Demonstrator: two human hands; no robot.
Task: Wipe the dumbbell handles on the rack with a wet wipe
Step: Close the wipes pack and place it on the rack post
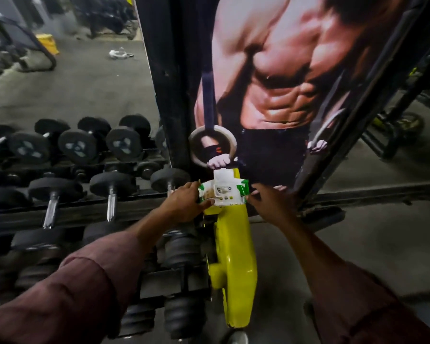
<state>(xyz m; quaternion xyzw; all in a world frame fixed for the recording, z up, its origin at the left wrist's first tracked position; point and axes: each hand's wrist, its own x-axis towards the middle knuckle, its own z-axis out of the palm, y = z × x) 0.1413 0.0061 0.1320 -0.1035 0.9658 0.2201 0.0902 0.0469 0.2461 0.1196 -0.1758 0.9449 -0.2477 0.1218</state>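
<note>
Dim gym floor and a mirrored wall sit behind your work, with a large poster [271, 78] of a bare torso on gymnastic rings straight ahead. Your left hand [184, 203] holds the wet wipe pack [221, 193] by its near-left end, thumb curled over the front edge, and the pack rests on top of the rack's yellow end plate [233, 256]. Its white flip lid [223, 175] stands open on the far side of your grip. Expect the pack to be light, soft and crinkly, so it will buckle if you squeeze; keep it pinned at that end and draw a wipe from the opening in the middle with your other hand. Your right hand [271, 203] hovers just right of the pack, fingers loosely spread and holding nothing. A damp wipe will be limp and slick, so I would bunch it before use. Print on the pack is green and white but too small and blurred to read; no brand can be made out. Left of your grip, the dumbbells [112, 187] lie on the rack [72, 214], chrome handles [111, 207] pointing toward you, rigid, heavy and probably smooth under the wipe.
</note>
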